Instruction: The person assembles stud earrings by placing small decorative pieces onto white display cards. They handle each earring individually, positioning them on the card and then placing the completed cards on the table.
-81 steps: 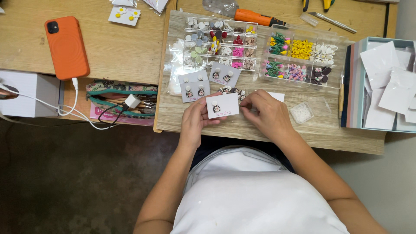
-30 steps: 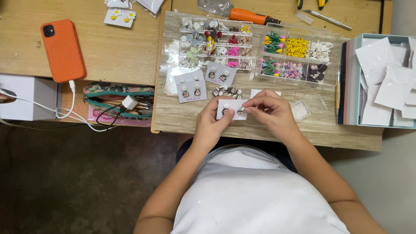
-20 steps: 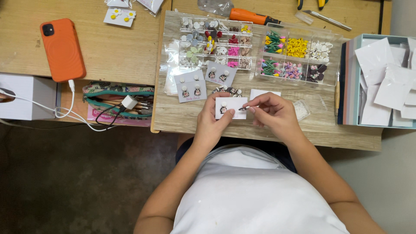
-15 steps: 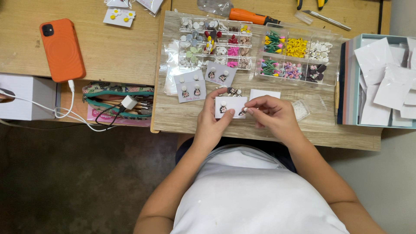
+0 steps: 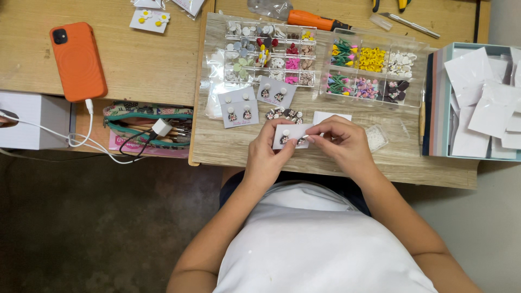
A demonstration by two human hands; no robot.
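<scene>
There's the small white earring card (image 5: 291,134), held just above the near edge of the bench (image 5: 347,157), a pair of tiny dark-and-white earrings on its face. It looks feather-light and thin, I'd say easy to bend, so the edges are the place to take it, and the little earrings seem delicate and fiddly.

The left hand (image 5: 266,157) pinches the card's left side, thumb and fingers closed onto it. The right hand (image 5: 344,144) has its fingertips drawn tight together at the card's right edge, right by one earring; whether it grips the card or the earring's post I cannot tell.

Just beyond lie a few loose earrings (image 5: 283,113) and two finished cards (image 5: 255,100) with pairs mounted. Further back, two clear compartment boxes (image 5: 320,62) full of small colourful pieces, an orange-handled tool (image 5: 317,21) behind them. To the person's right, a teal box of blank white cards (image 5: 477,103). Off left, an orange phone (image 5: 77,61) on its charging cable (image 5: 81,142).
</scene>
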